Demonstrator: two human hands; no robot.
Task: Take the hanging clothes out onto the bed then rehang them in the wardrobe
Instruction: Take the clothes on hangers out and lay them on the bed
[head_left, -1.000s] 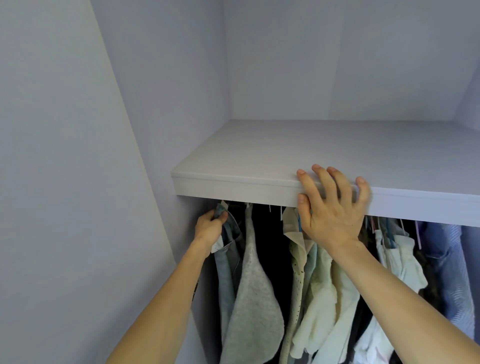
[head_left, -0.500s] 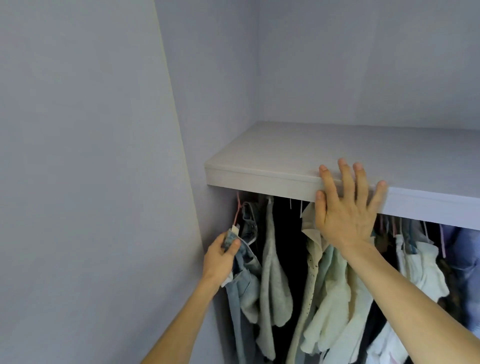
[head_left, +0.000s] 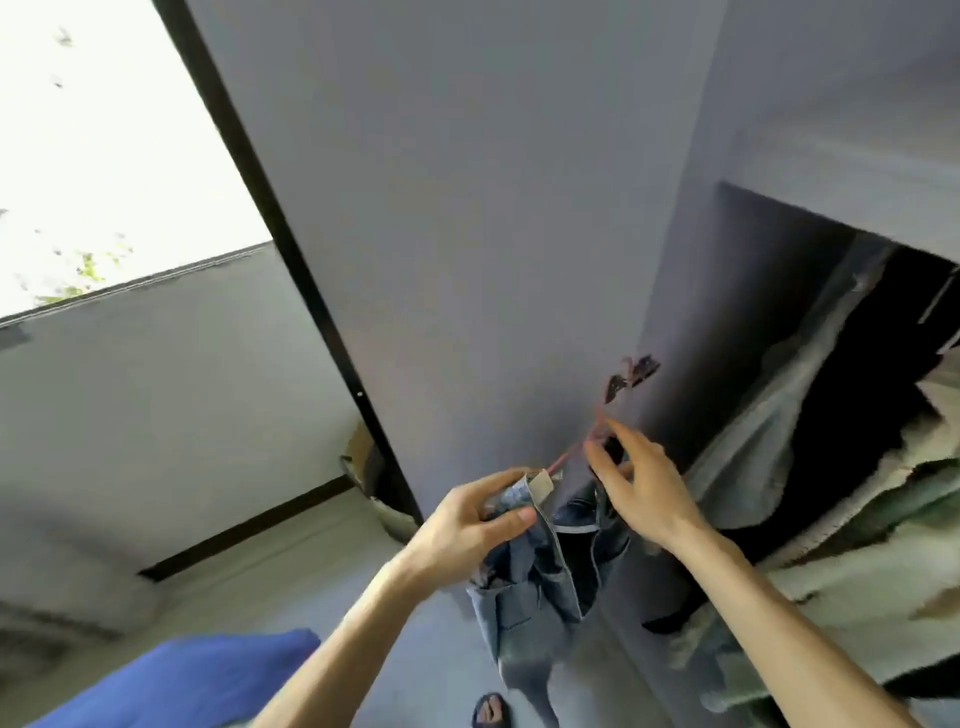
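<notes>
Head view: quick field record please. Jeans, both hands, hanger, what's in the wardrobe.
jeans: denim, hanging down in front of the wardrobe's side panel
left hand: grips the jeans at the waistband
right hand: fingers at the pink hanger; grip unclear, blurred
pink hanger: above the jeans, outside the wardrobe opening
in wardrobe: grey garment and pale clothes below the shelf
lower left: blue fabric

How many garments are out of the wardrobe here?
1: the denim garment, gripped by the left hand in front of the wardrobe side panel. The other clothes hang inside, right; more may be hidden.
</notes>
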